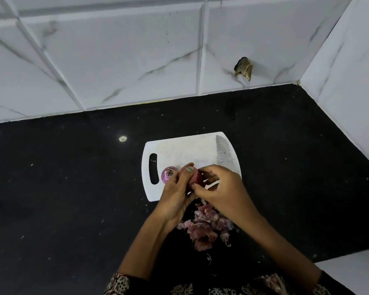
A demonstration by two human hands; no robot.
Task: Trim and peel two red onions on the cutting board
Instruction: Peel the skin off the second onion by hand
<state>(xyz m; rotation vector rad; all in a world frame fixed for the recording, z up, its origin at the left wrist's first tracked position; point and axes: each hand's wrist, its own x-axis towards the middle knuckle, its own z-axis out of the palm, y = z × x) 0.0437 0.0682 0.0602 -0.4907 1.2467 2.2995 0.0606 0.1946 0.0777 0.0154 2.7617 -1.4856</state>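
Observation:
A white cutting board [179, 145] lies on the black counter. One peeled purple onion [168, 173] sits on the board's near left part, by the handle slot. My left hand [176, 190] grips a second red onion [197, 177] just above the board's near edge. The fingers of my right hand [219, 186] pinch at that onion's skin from the right side. Most of this onion is hidden by my two hands. A knife blade [222, 152] lies on the board's right side, pointing away from me.
A heap of pink onion peels [207, 224] lies on the black counter [73, 188] just in front of the board, between my forearms. Marble-tiled walls rise behind and to the right. A chipped hole [244, 68] shows in the back wall.

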